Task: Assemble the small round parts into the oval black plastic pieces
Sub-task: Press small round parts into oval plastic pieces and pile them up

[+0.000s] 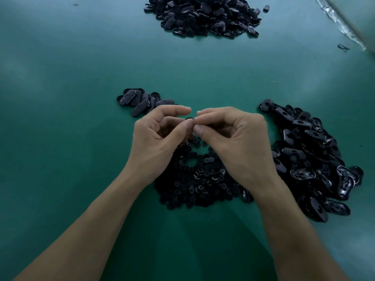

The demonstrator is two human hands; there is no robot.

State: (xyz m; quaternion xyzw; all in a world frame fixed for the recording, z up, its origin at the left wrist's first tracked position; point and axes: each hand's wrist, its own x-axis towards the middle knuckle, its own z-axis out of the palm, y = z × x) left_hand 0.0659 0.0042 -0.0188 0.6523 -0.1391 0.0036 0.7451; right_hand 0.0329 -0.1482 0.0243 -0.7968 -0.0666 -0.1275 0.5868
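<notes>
My left hand and my right hand meet fingertip to fingertip above the green table. Between them they pinch a small black plastic piece, mostly hidden by the fingers; whether it is one part or two I cannot tell. Under my hands lies a heap of small round black parts. Oval black pieces form a pile to the right, and a small group of oval pieces lies just beyond my left hand.
A large heap of oval black pieces sits at the far side of the green table. A clear plastic strip runs along the far right edge. A small dark scrap lies near it.
</notes>
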